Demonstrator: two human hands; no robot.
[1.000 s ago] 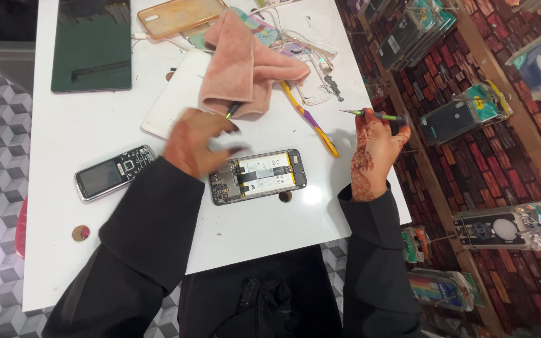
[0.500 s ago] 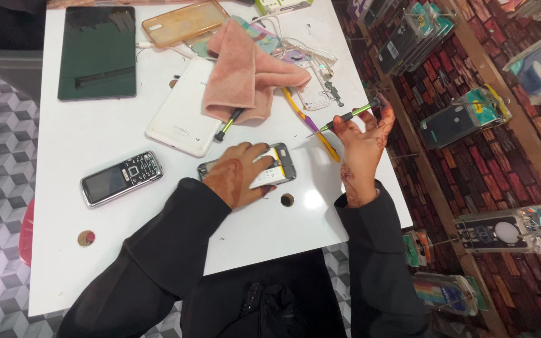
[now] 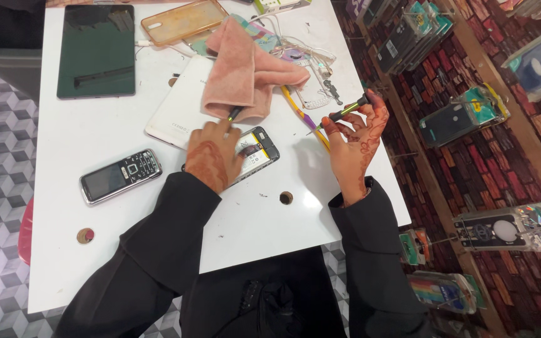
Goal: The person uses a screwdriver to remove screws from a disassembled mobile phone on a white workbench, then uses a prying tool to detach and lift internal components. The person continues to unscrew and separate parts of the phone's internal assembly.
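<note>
- One opened smartphone (image 3: 255, 152), back cover off and battery showing, lies near the middle of the white worktop (image 3: 82, 138), tilted with its far end to the right
- left hand (image 3: 211, 156) lies flat on the phone's left part, fingers together and pressing down, covering most of it
- right hand (image 3: 355, 141) is raised just right of the phone, fingers pinched on a small dark screwdriver (image 3: 339, 114) whose tip points left, clear of the phone
- a yellow and purple tool (image 3: 302, 114) lies on the worktop between the phone and the right hand
- a white tablet (image 3: 173, 112) lies face down just beyond the left hand, with a pink cloth (image 3: 239, 75) draped over its right end
- a dark keypad phone (image 3: 120, 176) sits well to the left of the opened phone
- a black tablet (image 3: 95, 50) and an orange phone case (image 3: 183, 22) lie at the far side
</note>
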